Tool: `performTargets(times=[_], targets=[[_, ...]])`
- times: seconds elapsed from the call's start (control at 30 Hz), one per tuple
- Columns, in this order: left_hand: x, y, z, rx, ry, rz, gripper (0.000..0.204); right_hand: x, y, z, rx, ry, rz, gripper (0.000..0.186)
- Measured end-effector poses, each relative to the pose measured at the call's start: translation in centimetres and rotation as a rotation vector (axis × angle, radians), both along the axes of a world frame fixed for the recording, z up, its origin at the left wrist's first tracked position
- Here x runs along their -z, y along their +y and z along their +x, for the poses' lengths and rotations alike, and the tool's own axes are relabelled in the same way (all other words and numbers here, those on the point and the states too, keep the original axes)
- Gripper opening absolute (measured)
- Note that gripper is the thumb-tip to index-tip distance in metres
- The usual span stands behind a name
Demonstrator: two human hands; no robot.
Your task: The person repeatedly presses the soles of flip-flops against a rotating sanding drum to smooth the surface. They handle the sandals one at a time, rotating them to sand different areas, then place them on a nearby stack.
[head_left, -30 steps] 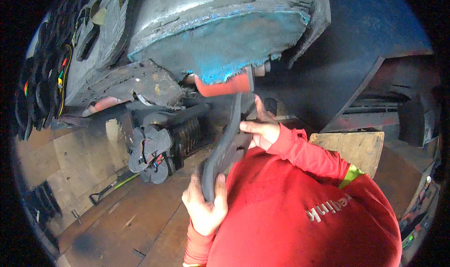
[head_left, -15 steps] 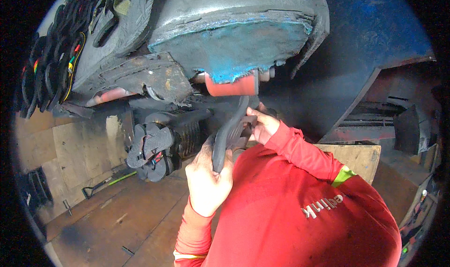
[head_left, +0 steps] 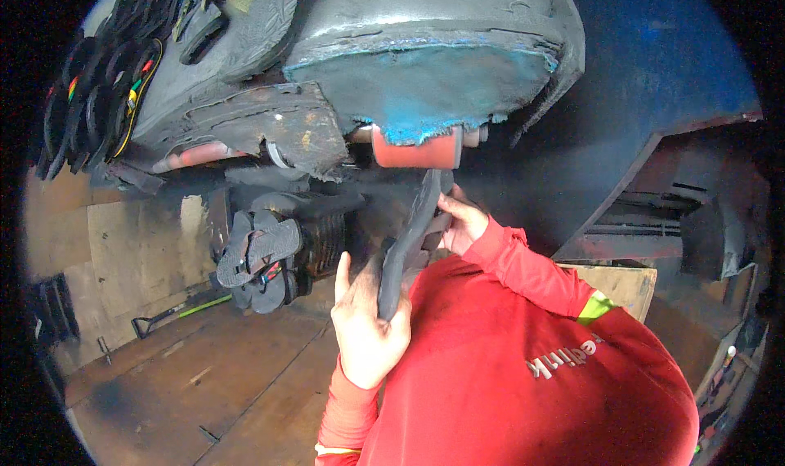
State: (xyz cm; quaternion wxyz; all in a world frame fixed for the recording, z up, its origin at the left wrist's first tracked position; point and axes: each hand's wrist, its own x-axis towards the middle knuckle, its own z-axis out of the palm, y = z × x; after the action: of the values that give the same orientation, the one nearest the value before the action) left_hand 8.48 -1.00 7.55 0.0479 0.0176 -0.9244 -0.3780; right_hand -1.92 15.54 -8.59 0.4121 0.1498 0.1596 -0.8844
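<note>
A dark grey sandal point(head_left: 406, 244) stands on edge in front of me, held between both hands, its sole edge showing. My left hand point(head_left: 368, 333) is closed around its near lower end, with one finger sticking up free. Around the farther end are the fingers of my right hand point(head_left: 463, 221), thumb against the side. The sandal's far tip reaches the lower edge of a red roller point(head_left: 417, 149), which looks blurred; whether they touch I cannot tell. Over the roller hangs a ragged blue-grey cloth flap point(head_left: 417, 86) under a dusty grey hood point(head_left: 425, 8).
A pair of grey flip-flops point(head_left: 260, 249) hangs at left with several others behind. More black sandals point(head_left: 102, 98) lie at upper left. Beside the roller is a worn board point(head_left: 253, 131). A green-handled tool point(head_left: 204, 304) rests by the wall, and a blue panel point(head_left: 654, 57) stands at right.
The sandal has turned slightly more upright and edge-on. My left hand has shifted a little to the right, and one of its fingers has lifted away from the sandal.
</note>
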Motion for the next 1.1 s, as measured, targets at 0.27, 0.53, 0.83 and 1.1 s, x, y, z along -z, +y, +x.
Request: performTargets(times=[0.27,0.53,0.83,1.1], targets=[[-0.3,0.2,3.9,-0.056,0.007,0.005,0.037,-0.4,0.2,1.3,0.026,0.347,0.199,0.054],[1.5,0.9,0.8,-0.082,-0.068,-0.031,0.047,2.3,0.8,-0.5,0.013,0.148,0.136,0.048],[3.7,0.1,5.5,-0.099,-0.007,0.059,0.044,0.2,1.3,0.5,0.026,0.236,0.188,0.081],[7.0,-3.7,3.8,0.034,-0.42,0.697,0.089,2.4,-0.3,1.8,0.085,0.341,0.287,0.096]])
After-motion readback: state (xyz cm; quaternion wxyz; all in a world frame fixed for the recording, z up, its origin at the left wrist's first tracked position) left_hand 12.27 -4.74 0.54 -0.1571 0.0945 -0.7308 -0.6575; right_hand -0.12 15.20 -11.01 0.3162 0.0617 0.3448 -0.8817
